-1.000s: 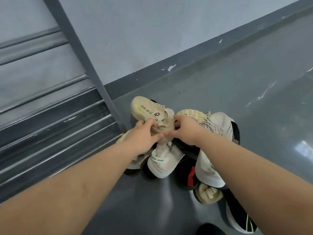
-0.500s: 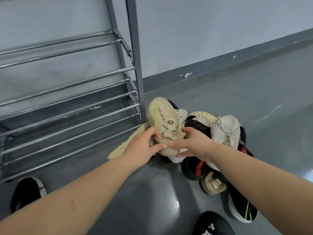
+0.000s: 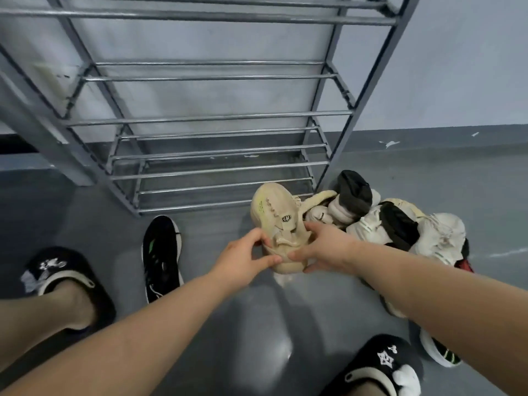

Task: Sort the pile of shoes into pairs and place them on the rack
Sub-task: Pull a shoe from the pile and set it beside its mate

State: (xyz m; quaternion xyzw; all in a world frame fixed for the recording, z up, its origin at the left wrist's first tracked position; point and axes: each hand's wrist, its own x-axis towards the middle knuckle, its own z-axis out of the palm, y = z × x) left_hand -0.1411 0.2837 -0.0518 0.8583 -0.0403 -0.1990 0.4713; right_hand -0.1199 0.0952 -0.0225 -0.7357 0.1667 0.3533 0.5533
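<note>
A beige knit sneaker with a small dark tag on its tongue [image 3: 275, 221] is held by its heel end between both hands, toe pointed away towards the rack and raised above the glossy grey floor [image 3: 228, 324]. It is pinched at the collar by the left hand [image 3: 243, 260], whose fingers and thumb are curled around its left side, and gripped by the right hand [image 3: 323, 247], whose thumb is pressed under the heel while the fingers are wrapped over the top. A grey metal shoe rack with bare tubular shelves [image 3: 217, 118] is seen just beyond the sneaker, against the pale wall. To the right of the rack's front leg a jumbled pile of white, cream and black shoes [image 3: 385, 224] is heaped on the floor, just beside the held sneaker. A single black sneaker with a white sole and green mark [image 3: 161, 258] is laid on the floor in front of the rack, well apart from the pile. Two black slippers with white prints [image 3: 65, 281] are worn on the person's feet.
</note>
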